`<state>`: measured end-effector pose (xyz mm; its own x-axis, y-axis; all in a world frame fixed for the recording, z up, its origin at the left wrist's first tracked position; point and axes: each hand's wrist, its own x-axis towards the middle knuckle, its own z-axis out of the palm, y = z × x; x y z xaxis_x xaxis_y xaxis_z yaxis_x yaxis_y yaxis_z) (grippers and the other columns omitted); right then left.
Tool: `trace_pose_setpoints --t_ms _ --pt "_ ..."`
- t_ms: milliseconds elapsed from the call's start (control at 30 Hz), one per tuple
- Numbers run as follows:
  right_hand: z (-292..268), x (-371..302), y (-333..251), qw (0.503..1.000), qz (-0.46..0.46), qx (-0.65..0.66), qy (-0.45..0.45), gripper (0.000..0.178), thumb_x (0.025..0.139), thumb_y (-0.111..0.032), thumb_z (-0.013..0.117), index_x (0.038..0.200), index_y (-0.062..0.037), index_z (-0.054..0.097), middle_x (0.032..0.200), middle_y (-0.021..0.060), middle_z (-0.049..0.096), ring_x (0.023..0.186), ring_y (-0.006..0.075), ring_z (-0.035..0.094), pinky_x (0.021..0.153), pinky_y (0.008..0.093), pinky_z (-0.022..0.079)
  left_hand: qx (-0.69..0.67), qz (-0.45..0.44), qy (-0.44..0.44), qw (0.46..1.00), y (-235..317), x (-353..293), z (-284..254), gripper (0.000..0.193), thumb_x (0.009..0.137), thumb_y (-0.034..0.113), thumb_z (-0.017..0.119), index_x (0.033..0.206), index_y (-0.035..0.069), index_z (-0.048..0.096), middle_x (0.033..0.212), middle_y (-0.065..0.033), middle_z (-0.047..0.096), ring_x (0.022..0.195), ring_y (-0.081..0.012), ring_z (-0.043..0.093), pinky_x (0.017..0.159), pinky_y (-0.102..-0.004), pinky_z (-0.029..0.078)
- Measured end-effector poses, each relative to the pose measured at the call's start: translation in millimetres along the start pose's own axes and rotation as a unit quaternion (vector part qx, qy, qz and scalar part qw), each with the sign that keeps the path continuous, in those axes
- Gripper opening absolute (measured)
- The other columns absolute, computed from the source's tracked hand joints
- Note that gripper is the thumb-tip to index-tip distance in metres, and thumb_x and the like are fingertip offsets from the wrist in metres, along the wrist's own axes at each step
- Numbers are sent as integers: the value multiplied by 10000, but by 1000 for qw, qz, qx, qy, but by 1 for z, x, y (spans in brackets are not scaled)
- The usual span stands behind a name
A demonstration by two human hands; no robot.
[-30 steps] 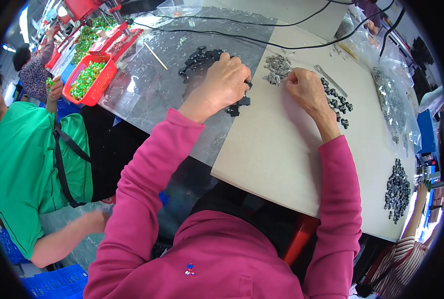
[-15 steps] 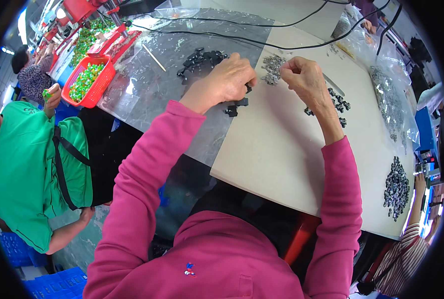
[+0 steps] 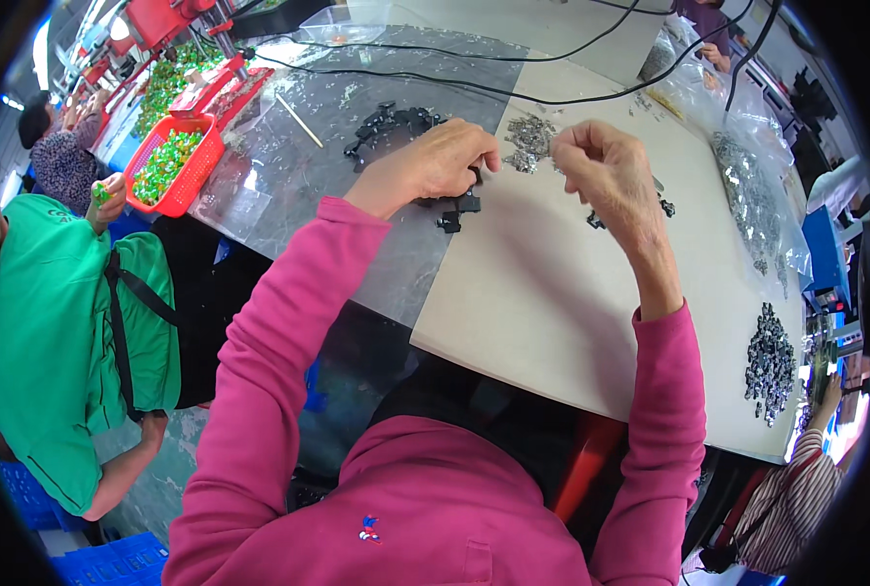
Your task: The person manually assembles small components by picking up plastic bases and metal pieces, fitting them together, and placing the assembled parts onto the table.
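Observation:
My left hand (image 3: 442,164) is closed over a small black plastic part (image 3: 475,177), most of it hidden by the fingers. Below that hand lie more black plastic pieces (image 3: 457,208) at the edge of the grey sheet. Beyond it is a loose pile of black parts (image 3: 396,119). My right hand (image 3: 611,174) hovers over the cream board with thumb and fingertips pinched; whatever is between them is too small to make out. Just left of its fingertips lies a heap of small silvery metal pieces (image 3: 530,143). Some black-and-metal pieces (image 3: 667,207) show partly behind the right wrist.
A red basket (image 3: 205,176) of green and orange pieces stands at the left, near a person in green (image 3: 54,342). Black cables (image 3: 435,85) cross the far side. Clear plastic bags (image 3: 762,195) and a dark pile of small parts (image 3: 770,366) lie right.
My right hand has come slightly toward me and to the right of the silvery heap, still pinched. The left hand has shifted a little left with the black part. The view has tilted slightly.

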<state>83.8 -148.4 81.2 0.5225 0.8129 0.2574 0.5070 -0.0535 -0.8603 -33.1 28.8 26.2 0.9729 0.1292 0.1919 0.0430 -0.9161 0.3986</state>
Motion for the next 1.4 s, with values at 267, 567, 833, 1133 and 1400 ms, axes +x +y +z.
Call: trace_pose_setpoints --t_ms 267,567,833,1133,1400 --pt "10 -22 46 993 -33 -6 113 107 775 -58 606 796 39 566 670 64 587 548 118 539 517 243 446 -319 -107 99 937 32 25 13 244 737 3 599 978 -33 612 861 -79 611 675 -149 617 631 -275 513" --pt "3 -16 78 945 -221 -196 138 96 759 -20 611 794 -3 523 749 115 568 605 261 582 515 340 473 -650 -107 38 751 47 43 42 258 811 14 605 1057 -60 586 938 -116 622 771 -145 628 748 -267 545" --pt "4 -16 83 927 -246 -253 127 103 762 -27 610 791 -8 512 731 110 546 600 257 581 513 341 471 -635 -98 12 766 42 37 43 275 817 -2 602 1086 -59 580 946 -110 624 814 -150 623 771 -276 541" --pt "4 -18 84 897 -282 -318 124 115 759 -41 597 780 -17 486 736 111 502 564 274 562 487 353 465 -616 -108 6 781 43 36 42 279 818 6 609 1090 -53 588 964 -115 625 812 -152 624 763 -263 538" --pt "6 -16 86 893 -285 -322 131 113 752 -36 595 775 -18 486 740 117 499 552 277 555 485 359 466 -579 -96 19 810 46 37 42 259 817 39 623 1059 -51 608 935 -111 635 799 -138 625 734 -248 535"
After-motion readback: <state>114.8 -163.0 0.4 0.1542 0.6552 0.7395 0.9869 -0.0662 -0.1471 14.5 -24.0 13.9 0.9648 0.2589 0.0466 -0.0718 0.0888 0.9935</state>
